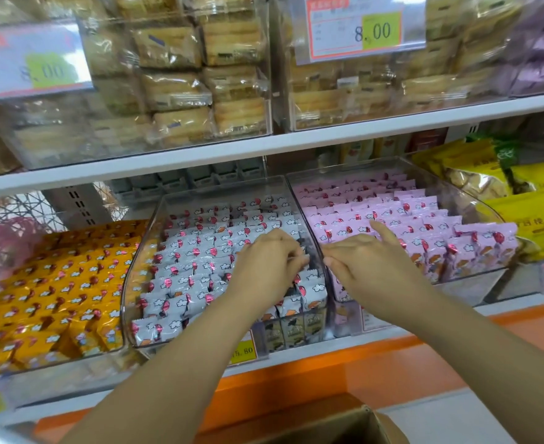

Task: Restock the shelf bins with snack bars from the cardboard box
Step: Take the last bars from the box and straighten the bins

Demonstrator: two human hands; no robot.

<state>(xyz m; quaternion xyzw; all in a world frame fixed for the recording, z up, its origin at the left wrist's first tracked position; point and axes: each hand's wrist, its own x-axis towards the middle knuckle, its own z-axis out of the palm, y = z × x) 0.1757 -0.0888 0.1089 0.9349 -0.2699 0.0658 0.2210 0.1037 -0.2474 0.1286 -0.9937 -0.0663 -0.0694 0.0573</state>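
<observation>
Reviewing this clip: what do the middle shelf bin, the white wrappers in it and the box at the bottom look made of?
Middle bin: clear rigid plastic, probably acrylic; contents show through its glossy walls. White wrappers: thin glossy film, likely plastic; zigzag-crimped ends, shiny highlights. Box: matte brown cardboard, with a folded flap.

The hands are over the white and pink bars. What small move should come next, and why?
Probably the left hand should push the white bars under its curled fingers into the dark gap along the bin's right wall. That column looks looser than the rows beside it. The right hand is open over the pink bars.
</observation>
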